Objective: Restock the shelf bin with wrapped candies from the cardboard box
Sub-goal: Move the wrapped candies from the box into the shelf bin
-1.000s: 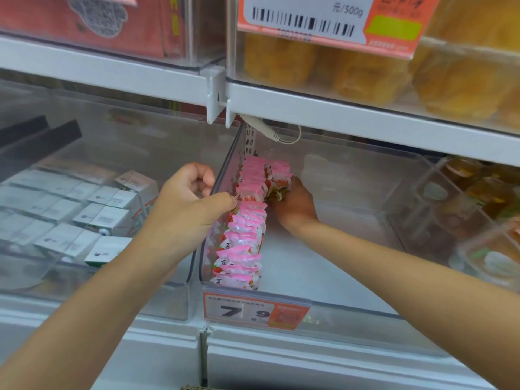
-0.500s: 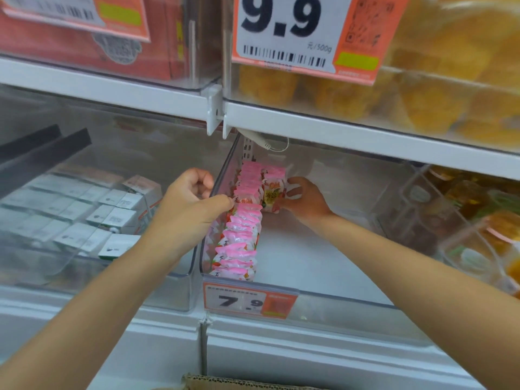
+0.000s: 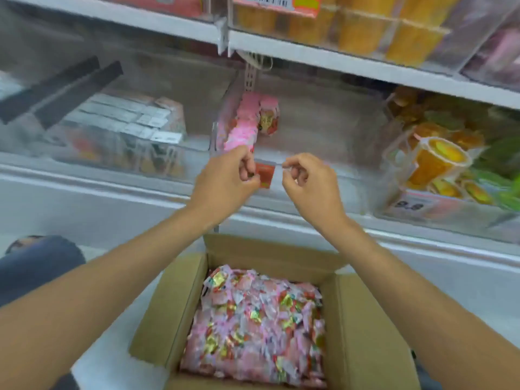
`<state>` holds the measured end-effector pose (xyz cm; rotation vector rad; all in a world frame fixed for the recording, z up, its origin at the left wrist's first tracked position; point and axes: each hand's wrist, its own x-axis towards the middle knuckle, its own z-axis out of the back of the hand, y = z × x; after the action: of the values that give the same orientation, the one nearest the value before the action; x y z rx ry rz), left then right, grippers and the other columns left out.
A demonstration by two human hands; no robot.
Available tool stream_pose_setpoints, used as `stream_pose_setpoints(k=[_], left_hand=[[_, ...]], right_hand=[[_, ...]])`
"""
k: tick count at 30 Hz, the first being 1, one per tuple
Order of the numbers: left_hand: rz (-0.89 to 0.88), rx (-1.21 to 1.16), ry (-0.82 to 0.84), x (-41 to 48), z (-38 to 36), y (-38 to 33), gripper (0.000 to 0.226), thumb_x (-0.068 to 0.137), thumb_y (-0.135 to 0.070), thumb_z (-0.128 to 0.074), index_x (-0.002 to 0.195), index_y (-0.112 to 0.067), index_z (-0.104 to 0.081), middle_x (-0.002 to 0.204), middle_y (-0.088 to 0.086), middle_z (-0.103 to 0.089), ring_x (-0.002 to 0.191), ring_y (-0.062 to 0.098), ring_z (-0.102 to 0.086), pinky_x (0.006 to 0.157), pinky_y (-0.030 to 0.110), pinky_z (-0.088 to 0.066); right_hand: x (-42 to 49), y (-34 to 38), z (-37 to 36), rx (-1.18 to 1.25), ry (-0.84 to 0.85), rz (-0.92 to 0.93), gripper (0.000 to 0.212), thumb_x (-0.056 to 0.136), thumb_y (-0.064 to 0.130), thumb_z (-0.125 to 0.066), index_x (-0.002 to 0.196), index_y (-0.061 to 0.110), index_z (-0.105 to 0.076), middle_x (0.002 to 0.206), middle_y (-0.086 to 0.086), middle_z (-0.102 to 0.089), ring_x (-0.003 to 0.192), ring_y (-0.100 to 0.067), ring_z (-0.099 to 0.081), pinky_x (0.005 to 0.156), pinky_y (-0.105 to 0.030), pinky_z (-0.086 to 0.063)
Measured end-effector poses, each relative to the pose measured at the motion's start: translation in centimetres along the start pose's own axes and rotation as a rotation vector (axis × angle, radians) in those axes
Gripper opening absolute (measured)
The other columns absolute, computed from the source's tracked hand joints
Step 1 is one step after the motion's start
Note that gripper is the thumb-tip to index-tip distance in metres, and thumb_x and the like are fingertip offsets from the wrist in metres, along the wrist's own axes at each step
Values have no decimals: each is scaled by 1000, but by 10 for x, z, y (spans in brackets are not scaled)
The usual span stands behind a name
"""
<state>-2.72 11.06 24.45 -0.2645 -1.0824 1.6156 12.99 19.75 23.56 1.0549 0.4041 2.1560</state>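
The clear shelf bin [image 3: 323, 128] holds a row of pink wrapped candies [image 3: 243, 128] along its left wall, with one red-and-pink candy [image 3: 268, 119] standing beside the row at the back. My left hand [image 3: 225, 178] hovers in front of the bin's front edge, fingers curled in, with nothing seen in it. My right hand [image 3: 309, 178] hangs level with it a little to the right, loosely curled and holding nothing. Below my forearms, the open cardboard box [image 3: 368, 319] is full of pink wrapped candies [image 3: 259, 319].
An orange price label [image 3: 265, 174] hangs on the bin's front between my hands. A bin of white packets [image 3: 126, 119] sits to the left and a bin of jelly cups [image 3: 439, 161] to the right. Orange packs [image 3: 357, 23] fill the shelf above. A knee in dark trousers [image 3: 36, 263] is at lower left.
Both hands have come back out of the bin to its front edge. The right hand let go of the candy at the back. The view has tilted down, showing the cardboard box.
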Motion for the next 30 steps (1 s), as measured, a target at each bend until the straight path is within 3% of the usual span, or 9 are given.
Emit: stream_pose_setpoints(k=[2,4,8,12,15,20,25,28,30], left_hand=[[132,-13,192,-43,-20,23,20,75,-17,-67,74,-26,-50,62,-7,-51,58,13,-49,64,38,-45],[300,-19,353,-87,-40,53,21,79,-16,-70,75,-26,-52,65,-5,-53,60,13,-51,66,37,-46],[559,-49,498,-151,-62,110,17,86,-5,-69,80,-15,-56,71,-9,-51,68,13,-52,55,14,-38],[695,-57,529,-176,-78,149,18,88,-4,-66,78,-16,-58,79,-6,-59,85,18,-61,70,24,-49],[747,-46,578,-186,-87,160,5,89,-4,-65,92,-6,-63,91,-4,-59,95,12,-54,65,9,-39],[812,-25,663,-198,-91,176,10,91,-8,-63,91,-18,-61,91,-1,-61,85,15,-59,66,18,-44],[886,-48,695,-203,-96,180,15,92,-7,-59,105,-13,-62,97,1,-59,87,16,-59,69,19,-45],[899,-72,689,-201,-98,178,17,91,-7,-57,104,-17,-62,104,1,-62,87,13,-60,69,21,-45],[900,-104,660,-199,-100,177,19,92,-7,-57,105,-19,-62,111,3,-64,84,11,-60,69,21,-46]], right_hand=[[-55,-11,-10,18,153,-90,17,80,5,-62,94,13,-68,75,6,-54,62,-8,-44,66,-27,-41],[-112,-35,-21,-3,430,-256,17,86,8,-62,100,16,-67,76,11,-53,64,-6,-47,70,-27,-41],[-210,-99,-44,-56,876,-636,20,93,15,-59,112,15,-65,106,0,-64,95,-21,-64,81,-33,-51],[-265,-118,-89,-21,1019,-723,34,97,24,-58,130,18,-59,135,-3,-57,112,-24,-62,94,-36,-51],[-286,-117,-134,-60,1173,-654,53,96,32,-58,144,14,-45,149,-5,-43,127,-27,-51,104,-36,-43],[-307,-125,-163,-390,993,-277,28,96,29,-51,118,13,-62,121,-6,-57,121,-25,-46,105,-38,-34],[-308,-122,-166,-323,1193,-232,58,82,40,-68,128,10,-50,127,-8,-49,122,-27,-41,105,-37,-33],[-308,-116,-162,-225,1175,-216,33,91,25,-59,119,9,-58,113,-10,-60,105,-26,-55,95,-38,-46],[-295,-111,-156,-76,1071,-410,23,96,19,-51,117,12,-60,97,-10,-67,84,-25,-62,79,-37,-55]])
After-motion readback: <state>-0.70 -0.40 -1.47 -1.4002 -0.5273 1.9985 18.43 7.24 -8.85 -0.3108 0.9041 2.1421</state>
